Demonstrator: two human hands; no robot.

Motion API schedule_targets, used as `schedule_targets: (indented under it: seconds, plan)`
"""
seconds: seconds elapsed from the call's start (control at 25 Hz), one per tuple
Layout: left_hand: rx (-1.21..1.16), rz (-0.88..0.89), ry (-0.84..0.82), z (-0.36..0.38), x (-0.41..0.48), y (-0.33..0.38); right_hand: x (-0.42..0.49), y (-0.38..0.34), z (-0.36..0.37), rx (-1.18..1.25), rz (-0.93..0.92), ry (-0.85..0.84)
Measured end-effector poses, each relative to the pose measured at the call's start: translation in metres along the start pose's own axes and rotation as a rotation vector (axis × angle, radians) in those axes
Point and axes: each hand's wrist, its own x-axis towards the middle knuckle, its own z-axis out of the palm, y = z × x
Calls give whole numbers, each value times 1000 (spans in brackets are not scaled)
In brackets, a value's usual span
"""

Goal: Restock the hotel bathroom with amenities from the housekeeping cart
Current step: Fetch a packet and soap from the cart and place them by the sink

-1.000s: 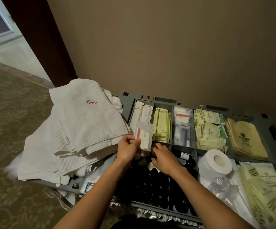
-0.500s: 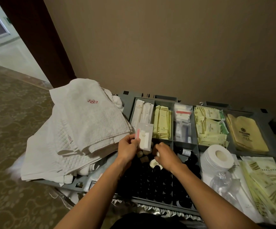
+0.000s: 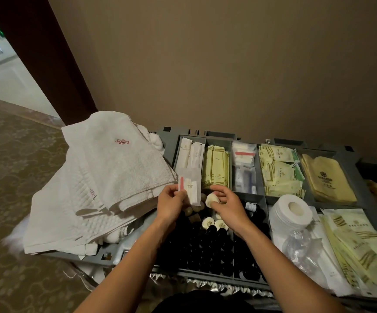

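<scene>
two hands work over the near middle of the cart (image 3: 168, 143). left hand (image 3: 171, 201): the grip pinches the lower edge of one clear packet (image 3: 189, 186) and holds it upright; the packet contains one pink strip and a few white sticks. right hand (image 3: 228, 205): the fingertip grip holds one round soap (image 3: 212, 199), just right of the packet and apart from it, above the dark bottles (image 3: 205, 251). two wrapped soaps (image 3: 207, 222) lie on the bottle caps below the right hand. the bottles fill two near compartments; their count cannot be told. the far row has five compartments, from left to right: white sachets (image 3: 188, 152), pale yellow packets (image 3: 216, 168), clear kits (image 3: 244, 168), striped green packets (image 3: 277, 170), tan bags (image 3: 325, 177). one toilet roll (image 3: 291, 211) lies flat in the compartment right of the bottles. one crumpled plastic bag (image 3: 302, 247) lies toward the near right corner, beside a layer of long striped packets (image 3: 363, 245) along the right edge. a stack of folded white towels (image 3: 106, 172) covers the left end of the cart and overhangs its left edge; the top towel bears one red emblem. the cart stands against a plain beige wall (image 3: 228, 64). a dark door frame (image 3: 47, 64) rises at the far left, with patterned carpet (image 3: 9, 177) left of the cart and a pale floor beyond the frame.
</scene>
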Motion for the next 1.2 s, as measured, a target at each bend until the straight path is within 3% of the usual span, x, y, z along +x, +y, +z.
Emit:
schedule_targets:
  seconds: [0.16,0.68,0.92,1.2]
  plan:
    - [-1,-10,-56,1,-4,5,-9,-4,4,193,46,140]
    - [14,-49,-258,25,-10,-5,-49,-13,-13,735,80,321]
    - [53,0,-379,70,-58,-3,-95,0,-57,879,52,441]
    - [178,21,-586,161,-159,-42,-212,56,-149,961,3,734]
